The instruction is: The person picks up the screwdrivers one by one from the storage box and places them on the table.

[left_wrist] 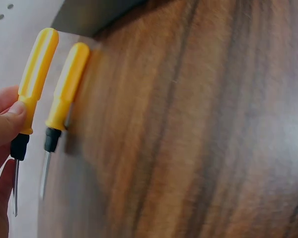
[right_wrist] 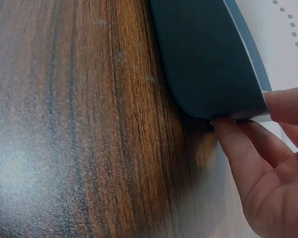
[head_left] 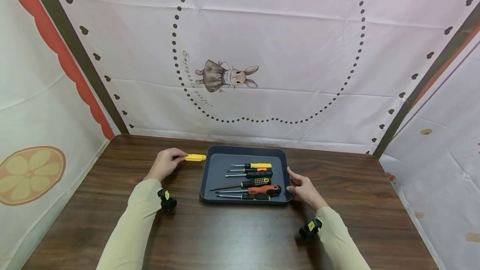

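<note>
My left hand (head_left: 166, 164) pinches a yellow-handled screwdriver (left_wrist: 37, 69) just left of the tray, its shaft pointing back toward the palm. A second yellow-handled screwdriver (left_wrist: 67, 82) appears beside it in the left wrist view, close to the table surface. My right hand (head_left: 305, 190) grips the right end of a dark grey tray (head_left: 221, 170), with finger and thumb tips at its rim and lower edge (right_wrist: 208, 59). Inside the tray lie several screwdrivers in a column, among them a yellow one (head_left: 260, 165) and an orange-and-black one (head_left: 258, 190).
The brown wood-grain table (head_left: 240, 236) extends around the tray on both sides and in front. Behind it hangs a pale printed cloth (head_left: 300, 61) with a rabbit figure, and similar cloth covers the sides. Each wrist carries a small black camera (head_left: 167, 200).
</note>
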`<action>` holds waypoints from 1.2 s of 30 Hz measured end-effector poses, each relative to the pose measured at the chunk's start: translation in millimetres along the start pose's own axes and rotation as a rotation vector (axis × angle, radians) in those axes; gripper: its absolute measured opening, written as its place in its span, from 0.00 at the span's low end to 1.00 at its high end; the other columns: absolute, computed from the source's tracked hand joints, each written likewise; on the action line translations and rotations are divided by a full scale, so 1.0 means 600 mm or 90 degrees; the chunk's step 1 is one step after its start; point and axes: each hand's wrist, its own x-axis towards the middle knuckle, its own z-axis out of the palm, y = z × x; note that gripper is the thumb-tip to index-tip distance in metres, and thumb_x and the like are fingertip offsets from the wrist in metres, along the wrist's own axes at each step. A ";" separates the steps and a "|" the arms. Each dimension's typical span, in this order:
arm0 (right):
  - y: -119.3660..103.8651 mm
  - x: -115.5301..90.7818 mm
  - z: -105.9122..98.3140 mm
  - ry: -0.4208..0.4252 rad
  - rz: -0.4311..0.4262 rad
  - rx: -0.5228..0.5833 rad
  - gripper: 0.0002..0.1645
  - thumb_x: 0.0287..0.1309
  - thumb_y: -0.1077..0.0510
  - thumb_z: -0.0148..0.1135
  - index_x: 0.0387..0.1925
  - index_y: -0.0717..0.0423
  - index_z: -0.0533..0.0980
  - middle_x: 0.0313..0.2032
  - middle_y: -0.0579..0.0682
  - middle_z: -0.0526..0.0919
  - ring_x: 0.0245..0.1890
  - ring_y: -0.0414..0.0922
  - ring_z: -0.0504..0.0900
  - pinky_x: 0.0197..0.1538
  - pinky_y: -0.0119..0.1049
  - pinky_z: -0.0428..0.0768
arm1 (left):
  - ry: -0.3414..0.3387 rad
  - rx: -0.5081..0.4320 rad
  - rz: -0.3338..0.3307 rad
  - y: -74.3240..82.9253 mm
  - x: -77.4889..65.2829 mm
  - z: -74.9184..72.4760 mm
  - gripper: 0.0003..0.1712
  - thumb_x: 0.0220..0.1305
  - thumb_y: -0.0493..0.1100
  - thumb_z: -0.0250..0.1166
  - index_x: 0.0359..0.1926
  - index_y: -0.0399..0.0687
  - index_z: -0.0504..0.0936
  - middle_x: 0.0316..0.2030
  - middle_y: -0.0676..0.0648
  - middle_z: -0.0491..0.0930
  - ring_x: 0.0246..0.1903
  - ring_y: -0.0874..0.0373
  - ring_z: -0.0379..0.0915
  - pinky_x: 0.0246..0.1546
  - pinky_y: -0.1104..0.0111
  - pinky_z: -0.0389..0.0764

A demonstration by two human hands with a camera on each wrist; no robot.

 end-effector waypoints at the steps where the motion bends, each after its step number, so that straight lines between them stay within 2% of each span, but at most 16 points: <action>1: 0.000 0.000 0.000 -0.001 -0.001 -0.006 0.40 0.56 0.72 0.53 0.67 0.49 0.55 0.58 0.70 0.66 0.47 0.51 0.74 0.41 0.47 0.79 | 0.000 0.002 -0.002 -0.002 -0.002 0.001 0.08 0.55 0.31 0.63 0.37 0.39 0.84 0.36 0.41 0.81 0.38 0.46 0.77 0.39 0.55 0.77; 17: -0.002 0.000 0.000 -0.001 0.011 0.010 0.40 0.55 0.72 0.53 0.67 0.48 0.55 0.58 0.69 0.65 0.49 0.52 0.73 0.43 0.47 0.78 | -0.020 0.006 -0.022 -0.025 -0.010 0.031 0.08 0.54 0.31 0.63 0.36 0.40 0.84 0.38 0.40 0.81 0.41 0.44 0.76 0.42 0.53 0.75; 24: -0.003 0.001 -0.001 0.001 0.013 0.005 0.40 0.56 0.71 0.53 0.67 0.48 0.55 0.59 0.68 0.64 0.50 0.53 0.73 0.43 0.47 0.78 | -0.012 0.009 -0.012 -0.030 -0.010 0.035 0.08 0.54 0.31 0.64 0.36 0.41 0.84 0.37 0.40 0.81 0.41 0.44 0.76 0.43 0.53 0.75; 36: -0.004 -0.001 -0.002 -0.001 0.008 0.005 0.40 0.56 0.71 0.53 0.67 0.48 0.55 0.59 0.68 0.64 0.49 0.51 0.73 0.42 0.46 0.79 | -0.035 0.022 -0.026 -0.028 -0.010 0.037 0.10 0.56 0.33 0.63 0.40 0.40 0.83 0.42 0.39 0.80 0.44 0.43 0.74 0.44 0.53 0.74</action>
